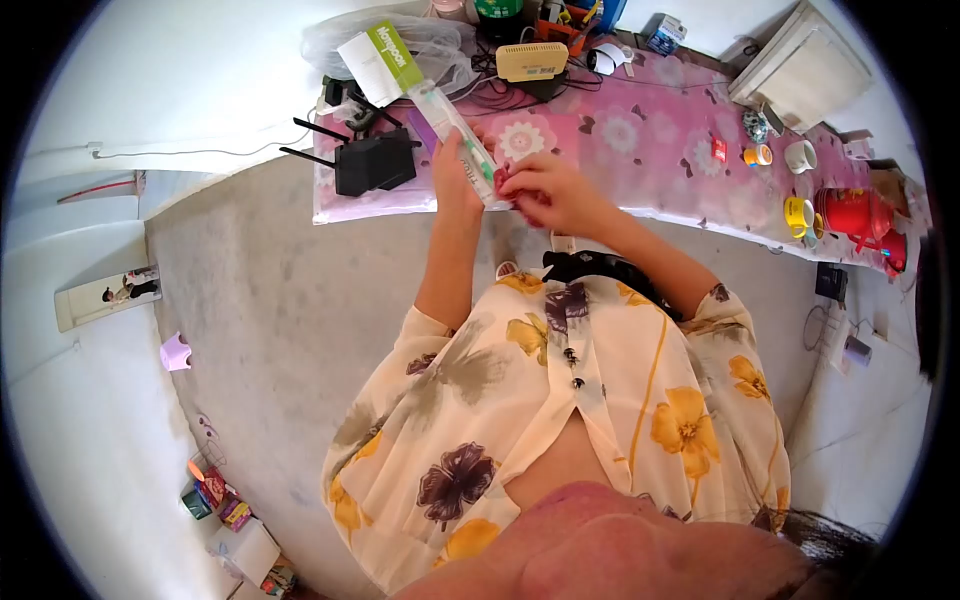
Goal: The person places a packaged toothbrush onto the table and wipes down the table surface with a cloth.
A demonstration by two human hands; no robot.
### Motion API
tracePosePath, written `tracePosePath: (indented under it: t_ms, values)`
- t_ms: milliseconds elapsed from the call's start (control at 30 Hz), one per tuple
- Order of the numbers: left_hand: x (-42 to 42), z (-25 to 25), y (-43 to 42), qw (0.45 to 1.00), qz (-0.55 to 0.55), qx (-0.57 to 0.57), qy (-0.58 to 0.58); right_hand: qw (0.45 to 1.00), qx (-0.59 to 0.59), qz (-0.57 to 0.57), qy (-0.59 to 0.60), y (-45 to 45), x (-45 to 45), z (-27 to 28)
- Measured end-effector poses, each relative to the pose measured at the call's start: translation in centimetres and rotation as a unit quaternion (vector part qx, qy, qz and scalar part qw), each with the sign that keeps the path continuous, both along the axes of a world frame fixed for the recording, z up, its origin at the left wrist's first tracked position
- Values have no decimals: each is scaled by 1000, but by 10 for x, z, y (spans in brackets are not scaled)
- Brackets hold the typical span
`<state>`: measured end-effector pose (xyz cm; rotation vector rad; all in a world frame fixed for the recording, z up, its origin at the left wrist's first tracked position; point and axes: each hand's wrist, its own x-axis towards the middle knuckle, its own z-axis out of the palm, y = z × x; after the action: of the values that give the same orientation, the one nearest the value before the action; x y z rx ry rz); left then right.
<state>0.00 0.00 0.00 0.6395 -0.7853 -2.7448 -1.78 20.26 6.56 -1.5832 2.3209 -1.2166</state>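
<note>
My left hand [458, 175] is wrapped round a long clear plastic package [440, 112] with green and white contents, held at a slant over the table's front edge. My right hand [550, 190] pinches a small dark red item [502, 180] at the package's lower end; its exact shape is hidden by the fingers. Just beyond the package's upper end is a green and white packet marked "Notebook" [385, 62]. A black router [372, 163] with antennas stands to the left of my left hand.
The pink flowered tablecloth [640, 130] bears a cream box [532, 62], cables, a clear plastic bag [330, 42], a small red box [719, 150], an orange-and-white container [758, 155], a white cup [800, 156], a yellow mug [797, 215] and a red container [855, 212].
</note>
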Motion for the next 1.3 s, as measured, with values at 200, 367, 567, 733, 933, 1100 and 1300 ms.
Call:
tracePosePath:
  t_ms: [200, 367, 567, 733, 933, 1100, 1300]
  values:
    - [16, 19, 5, 994, -97, -50, 14, 971, -16, -151, -182, 17, -41, 32]
    - [20, 38, 18, 977, -127, -172, -11, 978, -136, -155, -14, -38, -64, 48]
    - [16, 35, 30, 987, 40, -156, 9, 994, -60, -90, -11, -38, -21, 18]
    - [25, 21, 10, 981, 36, -188, 17, 995, 37, 6, -95, -14, 24, 19]
    - [17, 29, 8, 996, -10, -32, 78, 942, 42, 71, -326, 19, 16, 23]
    - [15, 17, 16, 979, -140, 92, 119, 977, -148, -54, -140, -2, -14, 55]
    - [24, 67, 44, 992, -81, -36, 93, 985, -110, -100, 92, -34, -8, 29]
